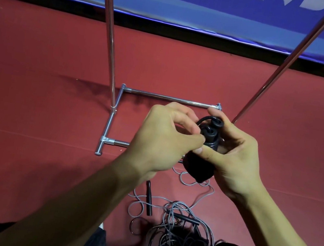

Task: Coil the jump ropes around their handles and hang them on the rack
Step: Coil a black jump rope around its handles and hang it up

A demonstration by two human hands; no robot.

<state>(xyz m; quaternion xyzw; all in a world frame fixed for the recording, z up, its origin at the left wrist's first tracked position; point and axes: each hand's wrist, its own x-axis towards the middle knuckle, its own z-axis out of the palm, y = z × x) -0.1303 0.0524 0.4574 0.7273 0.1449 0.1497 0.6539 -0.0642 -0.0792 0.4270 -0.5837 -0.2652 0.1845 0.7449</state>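
Our right hand [235, 154] is wrapped around the black jump rope [208, 135] and holds it up in the air. Our left hand [165, 136] pinches its cord by the coils. Just past them, the shiny rack [109, 122] stands on the red floor [42, 102]. Near us lies a messy pile of gray ropes [177, 228].

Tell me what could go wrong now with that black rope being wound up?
The black jump rope, gripped by the left hand and right hand, shows a loose loop on top; the coil might spring undone. The tangled grey ropes on the floor could knot tighter or snag a foot.
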